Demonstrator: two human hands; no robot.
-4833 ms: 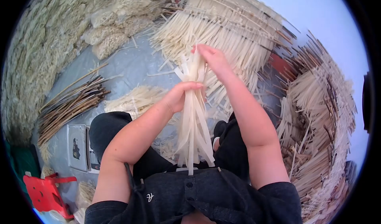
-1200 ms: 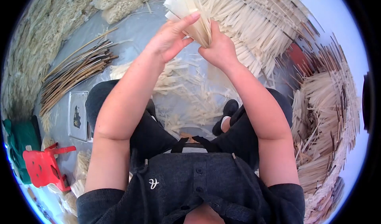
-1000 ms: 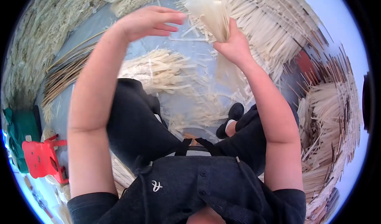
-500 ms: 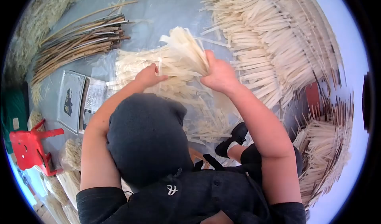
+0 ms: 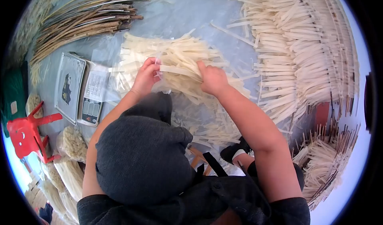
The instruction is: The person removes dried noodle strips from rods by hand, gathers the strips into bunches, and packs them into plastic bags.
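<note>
Low in front of me lies a heap of pale flat strips (image 5: 171, 45), its left part inside a clear plastic bag (image 5: 123, 71). At the heap's right side my right hand (image 5: 213, 78) is closed on a bundle of the strips, which runs left over the heap. My left hand (image 5: 147, 75) pinches the edge of the clear bag at the heap's near side, its fingertips together. Where the held bundle ends and the heap begins is hard to tell.
Brown sticks (image 5: 87, 21) lie at the upper left, above a scale (image 5: 89, 89). A red stool (image 5: 30, 133) and filled bags (image 5: 72, 143) stand at the left. Rows of strips on sticks (image 5: 287, 45) cover the right. My knee and shoe (image 5: 235, 150) are near.
My right hand has brought the bundle down from up front onto the heap. My left hand, spread apart earlier, has come to the bag and closed on its edge. The view has tilted and shifted.
</note>
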